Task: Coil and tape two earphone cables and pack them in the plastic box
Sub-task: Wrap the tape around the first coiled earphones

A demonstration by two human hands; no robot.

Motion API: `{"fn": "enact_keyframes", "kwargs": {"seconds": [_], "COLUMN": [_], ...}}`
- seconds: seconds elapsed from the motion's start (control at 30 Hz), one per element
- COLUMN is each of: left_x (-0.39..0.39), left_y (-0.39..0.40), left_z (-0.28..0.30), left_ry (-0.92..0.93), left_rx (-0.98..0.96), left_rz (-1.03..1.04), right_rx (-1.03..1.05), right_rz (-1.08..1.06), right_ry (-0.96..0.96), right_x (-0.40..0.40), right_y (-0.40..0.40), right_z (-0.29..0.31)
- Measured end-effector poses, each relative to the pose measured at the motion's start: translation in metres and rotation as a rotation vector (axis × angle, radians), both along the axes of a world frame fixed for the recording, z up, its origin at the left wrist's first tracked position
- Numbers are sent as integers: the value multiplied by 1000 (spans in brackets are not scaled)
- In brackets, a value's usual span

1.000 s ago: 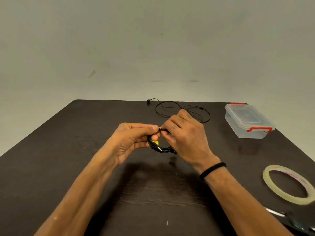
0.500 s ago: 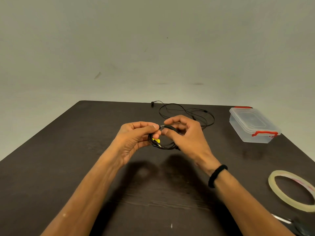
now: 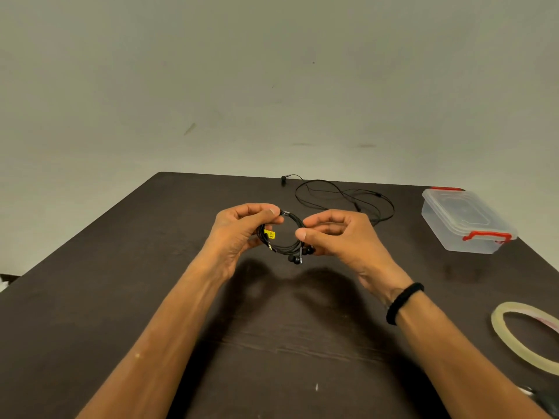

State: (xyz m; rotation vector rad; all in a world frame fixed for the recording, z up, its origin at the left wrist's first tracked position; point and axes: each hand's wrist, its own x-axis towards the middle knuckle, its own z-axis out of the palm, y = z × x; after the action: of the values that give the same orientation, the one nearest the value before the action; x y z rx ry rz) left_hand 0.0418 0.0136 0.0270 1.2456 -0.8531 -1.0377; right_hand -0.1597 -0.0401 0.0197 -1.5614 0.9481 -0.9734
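Black coiled earphone cable (image 3: 282, 237) was pinched by both hands (image 3: 239, 231) (image 3: 338, 234) at twelve o'clock; loosened fingers could let it spring apart.

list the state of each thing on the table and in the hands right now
coiled earphone cable: wound in a ring, held above the table
left hand: pinching the coil
right hand: fingers at the coil's right side
second earphone cable: loose, uncoiled, on the table
plastic box: lid on
tape roll: lying flat

A black coiled earphone cable (image 3: 282, 237) sits mid-frame, a loose earphone cable (image 3: 344, 198) behind it, and the lidded plastic box (image 3: 465, 220) at right.
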Motion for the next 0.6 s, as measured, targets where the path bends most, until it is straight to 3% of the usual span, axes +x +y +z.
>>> {"fn": "enact_keyframes", "kwargs": {"seconds": [0.27, 0.47, 0.6], "left_x": [16, 85, 126], "left_y": [44, 118, 166], "left_z": [-5, -1, 3], "left_ry": [-59, -227, -365], "left_rx": [9, 97, 145], "left_rz": [69, 137, 252], "right_rx": [-6, 121, 160], "right_rz": [-25, 171, 326], "right_ry": [-4, -37, 67], "right_x": [25, 84, 139], "right_y": [20, 55, 84], "right_z": [-3, 7, 15]}}
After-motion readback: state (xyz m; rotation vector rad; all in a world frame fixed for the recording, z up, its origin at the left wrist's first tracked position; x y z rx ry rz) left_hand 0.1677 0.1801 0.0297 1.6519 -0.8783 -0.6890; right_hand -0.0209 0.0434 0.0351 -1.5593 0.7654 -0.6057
